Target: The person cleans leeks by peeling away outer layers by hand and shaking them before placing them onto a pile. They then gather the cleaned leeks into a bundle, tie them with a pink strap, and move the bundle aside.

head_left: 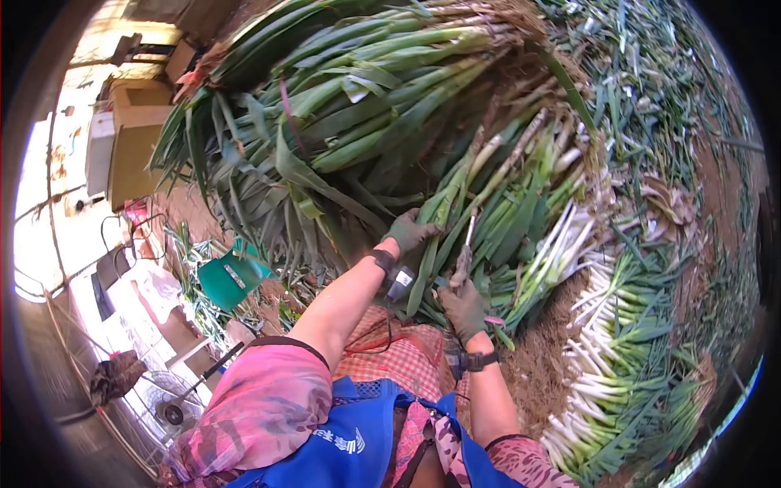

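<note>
A green glove covers my left hand, whose fingers are wrapped round the leaves of a green onion at the near edge of a big heap. My right hand, gloved too, grips the handle of a knife with its blade pointing up and away from me, close beside the leaves. The onion's root end points to the upper right. More loose onions with pale stems lie just right of the knife.
Trimmed onions with white stems form a curved row at the right. Cut leaves litter the upper right ground. A green plastic container, a fan and a cardboard box are at the left.
</note>
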Demonstrator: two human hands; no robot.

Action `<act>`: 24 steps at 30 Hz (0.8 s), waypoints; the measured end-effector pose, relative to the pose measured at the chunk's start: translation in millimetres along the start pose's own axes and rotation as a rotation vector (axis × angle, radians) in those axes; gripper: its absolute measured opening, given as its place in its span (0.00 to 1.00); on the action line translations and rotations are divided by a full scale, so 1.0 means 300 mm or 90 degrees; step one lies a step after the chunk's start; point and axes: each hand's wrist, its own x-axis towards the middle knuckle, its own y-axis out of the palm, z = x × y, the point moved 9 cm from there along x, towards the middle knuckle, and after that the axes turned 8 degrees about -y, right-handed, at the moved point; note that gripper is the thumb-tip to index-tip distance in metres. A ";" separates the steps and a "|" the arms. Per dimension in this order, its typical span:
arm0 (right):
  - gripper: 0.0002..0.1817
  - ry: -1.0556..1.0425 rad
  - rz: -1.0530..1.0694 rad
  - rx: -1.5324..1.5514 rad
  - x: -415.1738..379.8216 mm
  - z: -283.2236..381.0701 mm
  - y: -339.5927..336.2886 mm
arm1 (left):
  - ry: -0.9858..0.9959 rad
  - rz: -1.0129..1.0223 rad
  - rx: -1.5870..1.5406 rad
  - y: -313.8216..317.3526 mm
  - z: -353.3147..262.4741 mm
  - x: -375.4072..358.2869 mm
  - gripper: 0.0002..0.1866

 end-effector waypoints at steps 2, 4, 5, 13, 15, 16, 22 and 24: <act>0.18 -0.012 0.023 0.005 -0.011 0.048 0.012 | -0.019 0.025 -0.055 0.025 -0.022 -0.021 0.32; 0.20 -0.027 0.034 0.084 -0.010 0.052 0.030 | -0.035 0.038 -0.112 0.025 -0.025 -0.037 0.31; 0.21 -0.036 0.039 0.123 -0.006 0.056 0.035 | -0.033 0.050 -0.105 0.022 -0.017 -0.028 0.31; 0.29 0.010 0.023 -0.060 0.256 0.066 -0.007 | -0.040 0.098 -0.170 0.060 -0.015 -0.048 0.29; 0.31 0.024 0.009 -0.089 0.346 0.066 -0.023 | -0.044 0.102 -0.175 0.067 0.008 -0.043 0.29; 0.32 0.030 0.002 -0.104 0.398 0.068 -0.030 | -0.052 0.104 -0.184 0.074 -0.003 -0.059 0.29; 0.32 -0.007 -0.050 -0.153 0.669 0.234 -0.161 | -0.066 0.153 -0.217 0.117 0.004 -0.087 0.27; 0.32 0.032 -0.045 -0.163 0.763 0.239 -0.202 | -0.070 0.156 -0.227 0.119 -0.003 -0.101 0.27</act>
